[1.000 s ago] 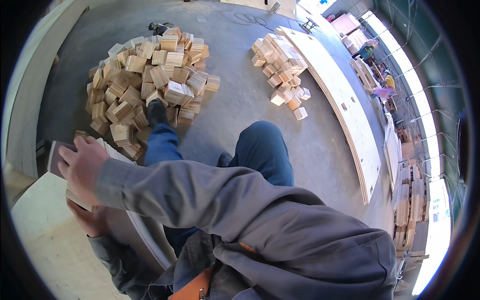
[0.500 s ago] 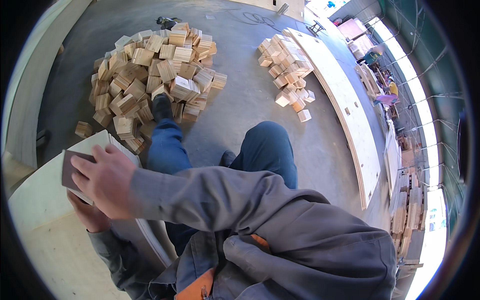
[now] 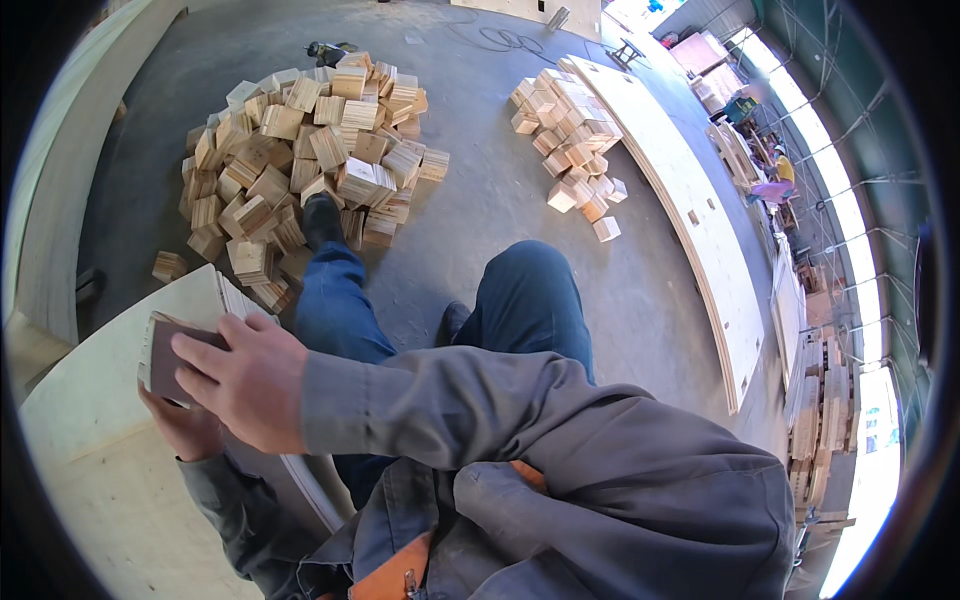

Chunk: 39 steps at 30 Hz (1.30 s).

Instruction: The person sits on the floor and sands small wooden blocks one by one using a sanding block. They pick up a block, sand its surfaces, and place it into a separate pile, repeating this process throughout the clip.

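Observation:
My left hand (image 3: 188, 428) grips a pale wooden block (image 3: 147, 352) from below, fingers closed and partly hidden behind my right hand. Across the block lies a flat brown piece (image 3: 174, 350) that looks like sandpaper. My right hand (image 3: 252, 378) is closed over it, fingers pressing on its brown face. At the left, a pale edge of the block shows beside the brown piece. Both hands are above a stack of pale wooden boards (image 3: 110, 385) at my left side.
A large heap of wooden blocks (image 3: 300, 150) lies on the floor ahead, my left shoe against it. Smaller blocks (image 3: 570, 130) form a pile farther right, beside a long pale panel (image 3: 680, 200). A person in yellow (image 3: 783, 168) is in the far right background.
My right hand has slid right with the brown piece, uncovering the block's pale left edge. My left hand stays nearly in place under the block.

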Tool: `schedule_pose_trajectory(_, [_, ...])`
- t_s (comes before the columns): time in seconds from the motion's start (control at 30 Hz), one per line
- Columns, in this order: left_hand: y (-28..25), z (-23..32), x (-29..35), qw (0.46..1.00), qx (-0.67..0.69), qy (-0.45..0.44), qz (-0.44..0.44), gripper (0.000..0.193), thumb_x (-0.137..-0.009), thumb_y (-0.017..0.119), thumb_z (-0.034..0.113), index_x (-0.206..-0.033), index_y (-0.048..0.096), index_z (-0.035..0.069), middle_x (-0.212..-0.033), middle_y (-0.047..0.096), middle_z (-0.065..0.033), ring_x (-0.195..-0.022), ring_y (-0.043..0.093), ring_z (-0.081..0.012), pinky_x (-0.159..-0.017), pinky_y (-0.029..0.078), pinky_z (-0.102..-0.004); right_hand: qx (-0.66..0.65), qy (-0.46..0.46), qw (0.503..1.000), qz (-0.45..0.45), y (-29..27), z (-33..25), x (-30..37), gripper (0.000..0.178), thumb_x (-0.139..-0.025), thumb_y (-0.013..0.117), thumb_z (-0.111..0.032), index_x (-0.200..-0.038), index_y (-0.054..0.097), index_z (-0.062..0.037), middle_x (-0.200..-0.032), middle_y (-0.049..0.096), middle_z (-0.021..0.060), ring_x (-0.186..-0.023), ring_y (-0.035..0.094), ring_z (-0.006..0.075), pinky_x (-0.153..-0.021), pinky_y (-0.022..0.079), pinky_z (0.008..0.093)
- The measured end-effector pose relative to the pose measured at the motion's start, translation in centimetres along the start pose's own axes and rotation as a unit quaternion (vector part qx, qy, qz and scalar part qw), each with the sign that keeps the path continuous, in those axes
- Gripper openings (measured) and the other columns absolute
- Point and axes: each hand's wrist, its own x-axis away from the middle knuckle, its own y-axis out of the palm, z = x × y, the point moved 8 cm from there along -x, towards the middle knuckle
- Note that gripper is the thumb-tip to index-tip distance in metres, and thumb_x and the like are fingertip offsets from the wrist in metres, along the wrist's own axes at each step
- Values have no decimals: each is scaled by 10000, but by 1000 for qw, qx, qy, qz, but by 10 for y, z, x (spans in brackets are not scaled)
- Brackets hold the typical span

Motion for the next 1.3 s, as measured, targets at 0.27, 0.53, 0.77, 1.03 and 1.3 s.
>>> schedule_pose_trajectory(0.27, [-7,-10,2,977,195,-72,40,674,-1063,733,192,-1627,409,13,-1604,565,-192,-1413,605,-285,-1199,494,-438,-4,-7,999,-31,15,3,-19,474,-836,797,-288,-1262,782,-80,-1500,639,145,-1127,619,357,-900,516,482])
schedule_pose_trajectory(0.53, [-2,27,1,975,-209,62,37,1004,-824,934,160,-1643,382,-17,-1589,554,-187,-1453,545,-301,-1216,440,-439,28,40,988,-147,62,29,-104,484,-856,794,-353,-1273,765,-109,-1400,661,87,-1159,633,332,-931,500,442])
schedule_pose_trajectory(0.77, [-10,4,1,978,-198,52,35,966,-899,937,197,-1642,356,-11,-1606,550,-194,-1441,573,-300,-1193,489,-427,3,19,999,-36,3,12,-15,460,-830,812,-249,-1265,762,-109,-1453,634,87,-1114,624,347,-931,529,486])
schedule_pose_trajectory(1.03, [-3,4,5,1000,-16,9,22,772,-983,845,101,-1605,393,34,-1590,562,-187,-1405,609,-289,-1171,533,-453,-25,-7,999,-37,-3,2,1,444,-841,789,-260,-1254,769,-98,-1427,650,102,-1076,629,342,-880,518,479])
schedule_pose_trajectory(1.3, [-12,15,0,976,-201,76,22,838,-918,852,61,-1618,397,-12,-1544,580,-169,-1400,578,-278,-1189,450,-410,29,29,986,-159,60,24,-96,428,-843,800,-348,-1193,774,-102,-1323,677,86,-1137,637,352,-930,497,479])
